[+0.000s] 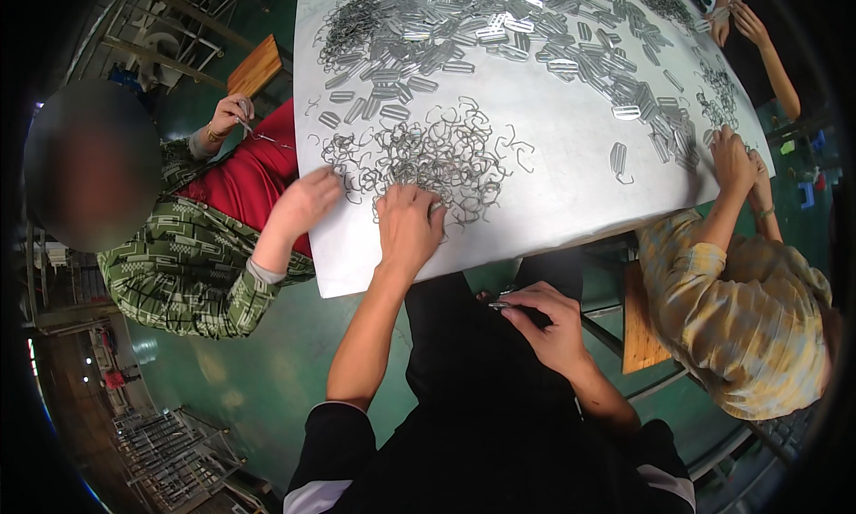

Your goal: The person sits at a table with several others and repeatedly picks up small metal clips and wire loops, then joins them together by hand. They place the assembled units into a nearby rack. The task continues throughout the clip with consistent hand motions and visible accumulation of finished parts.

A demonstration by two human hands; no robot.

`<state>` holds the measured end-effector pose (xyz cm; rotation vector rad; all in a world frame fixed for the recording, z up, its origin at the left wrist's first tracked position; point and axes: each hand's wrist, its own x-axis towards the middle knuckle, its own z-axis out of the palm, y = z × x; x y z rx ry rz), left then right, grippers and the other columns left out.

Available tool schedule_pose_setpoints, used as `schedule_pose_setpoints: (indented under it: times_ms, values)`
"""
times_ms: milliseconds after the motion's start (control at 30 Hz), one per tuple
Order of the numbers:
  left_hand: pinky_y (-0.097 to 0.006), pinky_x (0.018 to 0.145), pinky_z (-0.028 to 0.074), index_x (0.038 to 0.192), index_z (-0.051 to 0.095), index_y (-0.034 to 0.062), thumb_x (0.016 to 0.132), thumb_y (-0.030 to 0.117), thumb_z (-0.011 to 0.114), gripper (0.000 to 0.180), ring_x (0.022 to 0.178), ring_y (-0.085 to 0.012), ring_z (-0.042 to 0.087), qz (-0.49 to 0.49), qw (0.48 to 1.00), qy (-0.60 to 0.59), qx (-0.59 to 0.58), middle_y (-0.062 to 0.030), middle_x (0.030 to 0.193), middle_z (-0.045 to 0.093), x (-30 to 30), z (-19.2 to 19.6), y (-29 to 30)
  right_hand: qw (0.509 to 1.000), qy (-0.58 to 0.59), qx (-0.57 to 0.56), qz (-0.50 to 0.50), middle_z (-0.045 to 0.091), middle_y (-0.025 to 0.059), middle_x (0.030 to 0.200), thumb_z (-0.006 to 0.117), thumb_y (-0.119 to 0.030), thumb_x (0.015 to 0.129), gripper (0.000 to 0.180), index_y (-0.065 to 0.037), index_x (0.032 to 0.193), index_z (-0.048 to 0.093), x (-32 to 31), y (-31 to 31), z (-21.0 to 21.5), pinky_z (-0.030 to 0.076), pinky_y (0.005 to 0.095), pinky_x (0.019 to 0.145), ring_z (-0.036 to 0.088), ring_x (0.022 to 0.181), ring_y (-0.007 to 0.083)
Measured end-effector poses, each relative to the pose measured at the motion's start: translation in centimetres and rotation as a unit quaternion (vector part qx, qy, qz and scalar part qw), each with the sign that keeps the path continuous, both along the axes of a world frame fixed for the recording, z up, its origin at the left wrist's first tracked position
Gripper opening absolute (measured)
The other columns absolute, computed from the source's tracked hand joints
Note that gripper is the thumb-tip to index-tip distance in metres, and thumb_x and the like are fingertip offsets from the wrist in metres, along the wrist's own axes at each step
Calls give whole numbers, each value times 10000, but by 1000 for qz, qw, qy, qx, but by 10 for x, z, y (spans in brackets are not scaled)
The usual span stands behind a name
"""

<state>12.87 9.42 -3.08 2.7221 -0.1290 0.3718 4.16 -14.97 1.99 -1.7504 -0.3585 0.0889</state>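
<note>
My left hand (409,226) reaches over the near edge of the white tabletop (553,193) into a loose pile of bent wire hooks (437,153). Its fingers are curled down among the hooks, and the fingertips are partly hidden, so what they pinch cannot be made out. Below the table edge, above my dark-clothed lap, my right hand (551,325) pinches a small silvery metal piece (501,304) between thumb and fingers. A flat slotted metal plate (619,158) lies by itself to the right of the hooks, with a single wire hook beside it.
A big heap of slotted metal plates (499,32) covers the far table. At the left, a co-worker's blurred hand (310,197) is close to the hook pile. Another co-worker's hands (738,162) work at the right edge, beside a wooden stool (644,327). More hands (744,24) show at far right.
</note>
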Motion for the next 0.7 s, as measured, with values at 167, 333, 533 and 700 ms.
schedule_pose_setpoints:
  times_ms: [167,333,533,700]
  values:
    - [-378,807,431,860,731,84,777,95,766,91,914,-265,566,-50,997,54,-31,-58,844,616,-39,9,18,1000,1,3,-5,739,102,932,766,39,803,211,-23,1003,742,-3,1,-4,532,314,714,672,806,225]
    - [-389,775,477,905,741,72,772,88,773,137,875,-276,588,-71,994,73,-46,-66,868,629,-50,21,31,1000,6,4,7,739,101,932,764,41,804,210,-23,1003,742,-6,5,-7,533,313,717,672,811,223]
    - [-393,695,498,911,721,83,794,115,763,128,785,-290,631,-110,980,157,-60,-80,849,614,-34,20,27,1000,2,1,17,740,100,936,761,41,808,205,-18,1003,740,-9,10,1,531,307,727,672,814,220]
    - [-396,702,503,888,681,69,832,126,714,86,786,-302,638,-133,967,205,-69,-91,845,617,-28,5,31,1000,-8,-2,5,742,102,943,760,40,809,207,-16,1007,739,-14,10,6,532,306,736,674,821,218]
